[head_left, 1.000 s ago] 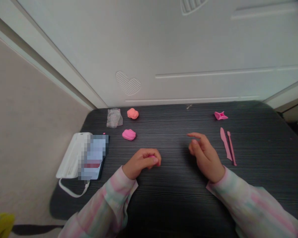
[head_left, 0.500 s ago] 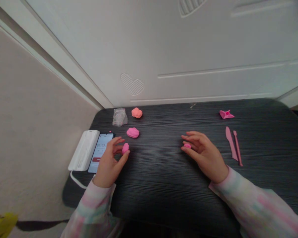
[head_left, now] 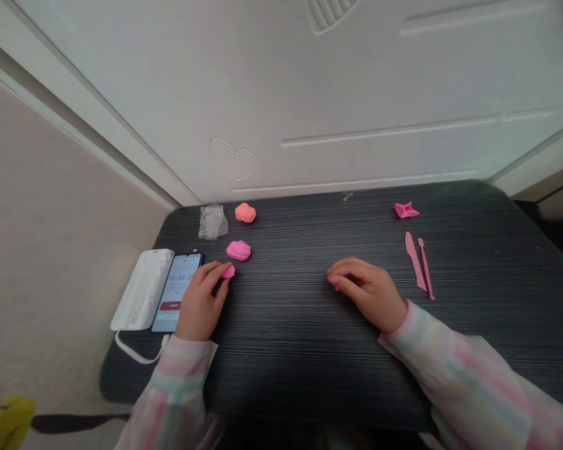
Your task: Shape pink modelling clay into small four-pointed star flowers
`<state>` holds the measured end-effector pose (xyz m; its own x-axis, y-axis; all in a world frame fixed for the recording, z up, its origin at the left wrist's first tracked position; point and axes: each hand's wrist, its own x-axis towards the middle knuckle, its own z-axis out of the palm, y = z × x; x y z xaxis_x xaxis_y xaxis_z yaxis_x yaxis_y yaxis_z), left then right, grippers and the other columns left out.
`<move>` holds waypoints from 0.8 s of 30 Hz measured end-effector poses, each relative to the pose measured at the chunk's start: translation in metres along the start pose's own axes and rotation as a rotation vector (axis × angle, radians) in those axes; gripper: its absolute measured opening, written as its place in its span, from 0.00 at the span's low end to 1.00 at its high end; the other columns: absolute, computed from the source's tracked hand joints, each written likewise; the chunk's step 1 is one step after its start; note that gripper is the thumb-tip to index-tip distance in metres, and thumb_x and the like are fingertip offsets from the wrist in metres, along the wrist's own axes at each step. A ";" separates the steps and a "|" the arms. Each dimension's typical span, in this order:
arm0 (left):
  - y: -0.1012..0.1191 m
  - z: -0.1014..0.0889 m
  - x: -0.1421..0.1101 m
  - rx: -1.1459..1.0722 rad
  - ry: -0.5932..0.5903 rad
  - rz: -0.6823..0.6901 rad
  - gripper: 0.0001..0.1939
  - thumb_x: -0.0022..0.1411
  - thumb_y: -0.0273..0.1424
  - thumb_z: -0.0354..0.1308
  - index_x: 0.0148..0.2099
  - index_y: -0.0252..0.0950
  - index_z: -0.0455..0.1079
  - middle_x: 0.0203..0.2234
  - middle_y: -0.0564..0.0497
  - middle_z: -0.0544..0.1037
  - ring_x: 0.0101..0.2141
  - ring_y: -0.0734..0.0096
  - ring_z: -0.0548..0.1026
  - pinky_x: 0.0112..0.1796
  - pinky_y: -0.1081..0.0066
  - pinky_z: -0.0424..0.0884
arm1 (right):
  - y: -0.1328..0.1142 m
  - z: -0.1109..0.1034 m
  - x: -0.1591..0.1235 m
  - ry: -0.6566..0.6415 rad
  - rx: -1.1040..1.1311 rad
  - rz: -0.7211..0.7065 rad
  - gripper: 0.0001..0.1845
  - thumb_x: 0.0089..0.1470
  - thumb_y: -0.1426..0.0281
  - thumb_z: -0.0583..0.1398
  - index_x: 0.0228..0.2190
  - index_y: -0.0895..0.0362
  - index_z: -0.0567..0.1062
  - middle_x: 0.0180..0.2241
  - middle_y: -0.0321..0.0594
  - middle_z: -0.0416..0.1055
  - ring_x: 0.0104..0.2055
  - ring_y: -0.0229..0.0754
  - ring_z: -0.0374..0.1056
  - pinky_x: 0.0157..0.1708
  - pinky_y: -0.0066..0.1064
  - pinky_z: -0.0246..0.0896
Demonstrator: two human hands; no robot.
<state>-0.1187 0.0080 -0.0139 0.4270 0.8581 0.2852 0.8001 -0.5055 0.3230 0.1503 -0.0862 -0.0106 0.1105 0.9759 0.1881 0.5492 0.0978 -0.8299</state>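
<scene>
My left hand [head_left: 201, 301] rests on the dark table [head_left: 309, 350] beside a phone [head_left: 175, 291] and pinches a small pink clay piece [head_left: 228, 271] at its fingertips. Just beyond it lies a larger pink clay lump [head_left: 239, 250]. My right hand [head_left: 366, 291] lies mid-table with its fingers curled over a bit of pink clay [head_left: 334, 284], mostly hidden. An orange clay lump [head_left: 245, 212] and a crumpled clear wrapper [head_left: 212, 222] sit at the back left.
A white case [head_left: 139, 289] with a cord lies left of the phone at the table's edge. Two pink modelling tools [head_left: 419, 269] and a pink star-shaped clay piece [head_left: 406, 210] lie at the right. A white panelled door stands behind.
My left hand carried its pink piece from mid-table out to the left, down beside the phone. My right hand closed its fingers over a small pink bit.
</scene>
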 end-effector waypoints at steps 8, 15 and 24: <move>0.000 0.006 -0.002 0.014 0.002 0.015 0.14 0.55 0.33 0.49 0.44 0.34 0.66 0.41 0.43 0.67 0.46 0.61 0.66 0.46 0.60 0.64 | 0.004 0.003 0.001 0.092 -0.022 -0.076 0.06 0.48 0.69 0.58 0.32 0.55 0.71 0.32 0.39 0.68 0.36 0.38 0.65 0.36 0.32 0.62; -0.002 0.007 -0.002 0.049 0.046 0.023 0.14 0.56 0.33 0.49 0.44 0.33 0.65 0.40 0.43 0.69 0.44 0.62 0.68 0.45 0.61 0.65 | 0.003 0.003 -0.001 0.088 -0.033 0.006 0.09 0.44 0.64 0.60 0.28 0.56 0.70 0.26 0.37 0.69 0.28 0.37 0.65 0.28 0.29 0.61; -0.001 0.006 -0.001 0.071 0.068 0.082 0.17 0.54 0.34 0.51 0.46 0.33 0.64 0.41 0.42 0.68 0.45 0.60 0.66 0.46 0.58 0.63 | 0.001 0.002 -0.001 0.064 -0.049 -0.067 0.09 0.50 0.68 0.55 0.34 0.56 0.72 0.32 0.38 0.73 0.34 0.37 0.68 0.35 0.29 0.63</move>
<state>-0.1176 0.0087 -0.0195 0.4645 0.8049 0.3694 0.7925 -0.5639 0.2322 0.1492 -0.0869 -0.0131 0.1242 0.9530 0.2765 0.5970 0.1508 -0.7880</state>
